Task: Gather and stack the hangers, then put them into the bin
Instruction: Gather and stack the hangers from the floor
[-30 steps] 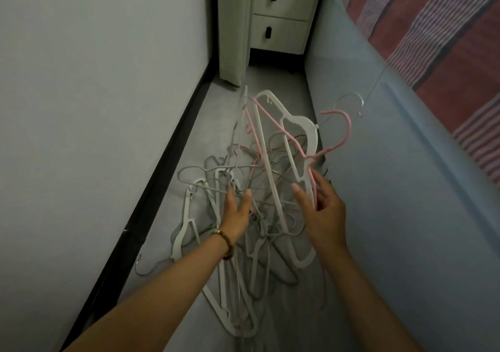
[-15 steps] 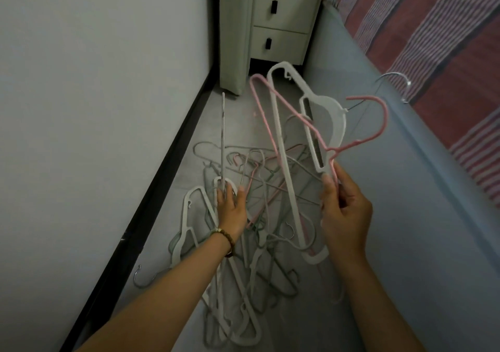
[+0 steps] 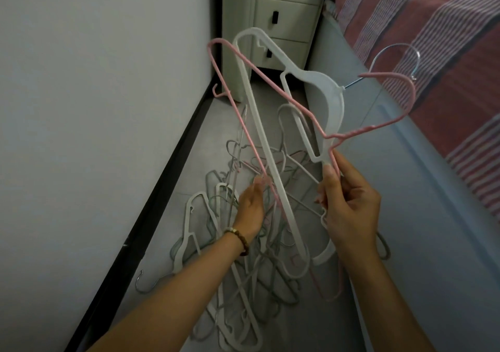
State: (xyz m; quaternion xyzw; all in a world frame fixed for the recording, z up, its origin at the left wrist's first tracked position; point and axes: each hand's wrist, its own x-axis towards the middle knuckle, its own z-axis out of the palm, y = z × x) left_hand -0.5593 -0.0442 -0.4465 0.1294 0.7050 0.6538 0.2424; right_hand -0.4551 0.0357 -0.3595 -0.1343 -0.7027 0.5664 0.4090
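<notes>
R hand [image 3: 349,205] is closed in a pinch, thumb and fingers clamping the pink hanger [image 3: 362,130] and white hanger [image 3: 330,102] together near their necks. Both hangers are lifted off the floor [image 3: 205,148], hooks pointing out toward the bed [image 3: 433,54]. L hand [image 3: 250,211], with a bead bracelet [image 3: 238,239] at the wrist, has its fingertips up against the pink bar among the wires; we can't tell if it's gripping anything. The rest of the hangers sit in a tangled pile [image 3: 243,284] on the floor under both hands, between the wall [image 3: 94,108] and the bed, with a drawer unit [image 3: 284,13] at the far end. No bin in view. Our read is we're mid-gather, w/ only two hangers stacked so far. To do it well, we'd square the pair first, shoulders and hooks the same way, since the pink one sits skewed across the white. Then we'd feed singles from the pile w/ the L hand, freeing each hook before pulling, else the whole knot lifts. We'd keep the R grip at the necks so the stack doesn't fan. Vs 0.5 s ago, the pair stands higher in view. The L hand then gripped a thin upright hanger at the pile's left and has since moved in to the pink bar. Vs 1 s ago, both hands were low in the pile.
</notes>
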